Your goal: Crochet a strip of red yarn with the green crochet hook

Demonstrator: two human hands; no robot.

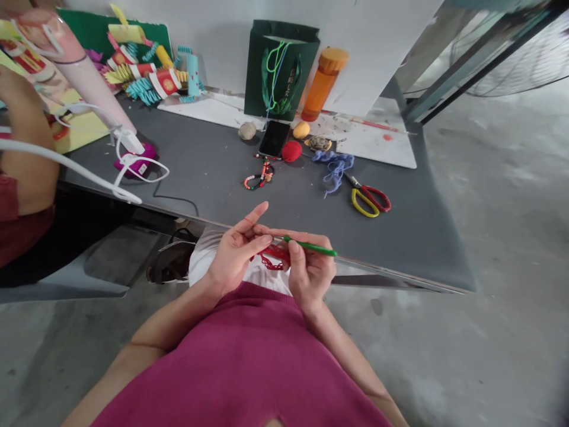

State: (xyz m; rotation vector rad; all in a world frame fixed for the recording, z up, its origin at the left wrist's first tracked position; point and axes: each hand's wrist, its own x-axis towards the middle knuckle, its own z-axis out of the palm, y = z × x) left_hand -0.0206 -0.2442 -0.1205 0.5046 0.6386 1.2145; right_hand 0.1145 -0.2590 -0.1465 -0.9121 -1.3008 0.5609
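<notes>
My right hand [313, 270] is closed round a crochet hook with a green handle [311, 245], its metal end pointing left toward my other hand. A piece of red crochet work [272, 261] hangs between my hands, just above my lap. My left hand [240, 249] pinches the red work between thumb and fingers, with its index finger raised. How the hook's tip meets the yarn is too small to tell. A ball of red yarn [291, 151] lies on the grey table beyond my hands, beside a black phone [274, 139].
Scissors with red and yellow handles [370, 200] lie right, near tangled blue yarn [334, 166]. Behind stand a green paper bag [280, 71] and an orange bottle [324, 86]. White cables [128, 160], a purple socket block [137, 163] and a co-worker's arm [26, 142] are left.
</notes>
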